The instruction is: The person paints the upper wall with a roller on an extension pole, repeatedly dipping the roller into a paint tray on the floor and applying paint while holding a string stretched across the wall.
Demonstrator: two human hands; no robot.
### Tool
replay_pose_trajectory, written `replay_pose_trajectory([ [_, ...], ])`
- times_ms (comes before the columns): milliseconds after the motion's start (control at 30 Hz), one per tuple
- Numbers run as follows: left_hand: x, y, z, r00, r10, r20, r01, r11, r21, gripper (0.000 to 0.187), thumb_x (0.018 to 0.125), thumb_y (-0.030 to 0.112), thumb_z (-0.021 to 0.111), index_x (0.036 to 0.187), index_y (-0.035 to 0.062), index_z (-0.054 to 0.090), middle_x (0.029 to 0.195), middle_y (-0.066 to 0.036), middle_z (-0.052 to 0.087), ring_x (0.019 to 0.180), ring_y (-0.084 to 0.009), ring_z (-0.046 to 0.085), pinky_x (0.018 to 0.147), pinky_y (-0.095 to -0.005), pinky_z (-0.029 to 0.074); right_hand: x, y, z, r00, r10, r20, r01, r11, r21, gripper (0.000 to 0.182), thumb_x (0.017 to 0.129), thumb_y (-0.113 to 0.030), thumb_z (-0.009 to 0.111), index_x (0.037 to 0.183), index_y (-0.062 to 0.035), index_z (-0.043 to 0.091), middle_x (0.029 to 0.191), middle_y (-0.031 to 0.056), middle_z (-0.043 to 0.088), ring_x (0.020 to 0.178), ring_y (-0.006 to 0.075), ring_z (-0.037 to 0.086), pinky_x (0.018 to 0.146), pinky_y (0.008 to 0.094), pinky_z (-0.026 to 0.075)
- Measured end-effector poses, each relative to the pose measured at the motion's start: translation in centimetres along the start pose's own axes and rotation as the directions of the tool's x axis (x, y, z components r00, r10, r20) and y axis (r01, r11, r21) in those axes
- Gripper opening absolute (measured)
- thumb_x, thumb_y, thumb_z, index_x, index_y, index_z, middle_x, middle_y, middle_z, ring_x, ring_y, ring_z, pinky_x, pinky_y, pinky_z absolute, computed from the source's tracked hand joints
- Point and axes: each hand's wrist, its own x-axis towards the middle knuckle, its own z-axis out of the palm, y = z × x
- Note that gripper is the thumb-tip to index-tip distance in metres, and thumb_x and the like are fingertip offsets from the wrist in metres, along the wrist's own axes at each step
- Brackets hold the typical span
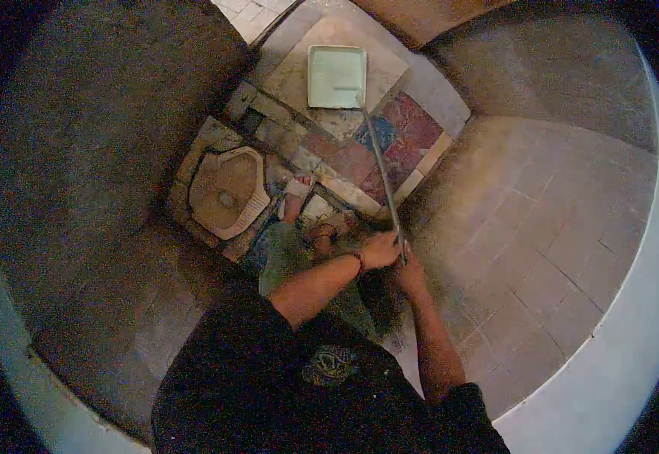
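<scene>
A long-handled paint roller slants from my hands up to a pale green square tray. Its small pale head lies inside the tray, near the lower right corner, and is hard to make out in detail. My left hand, with a dark band at the wrist, is closed on the lower part of the pole. Just below and to the right, my right hand is wrapped round the pole near its end.
A squat toilet is set in the floor at left, close to my feet. The tray rests on a pale flat board. Patchy red and blue floor tiles lie beside the pole. Tiled walls close in on both sides.
</scene>
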Motion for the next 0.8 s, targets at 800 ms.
replay_pose_trajectory([
  [800, 0.1, 1.9, -4.4, 0.975, 0.064, -0.212, 0.03, 0.91, 0.414, 0.059, 0.082, 0.025, 0.049, 0.135, 0.0086, 0.029, 0.116, -0.017, 0.054, 0.098, -0.035, 0.053, 0.084, -0.0481, 0.043, 0.4, -0.2, -1.2, 0.973, -0.22, -0.074, 0.226, 0.971, 0.078, 0.054, 0.082, -0.038, 0.059, 0.119, 0.0, 0.049, 0.096, 0.0221, 0.061, 0.088, 0.0335, 0.06, 0.078, 0.0402, 0.047],
])
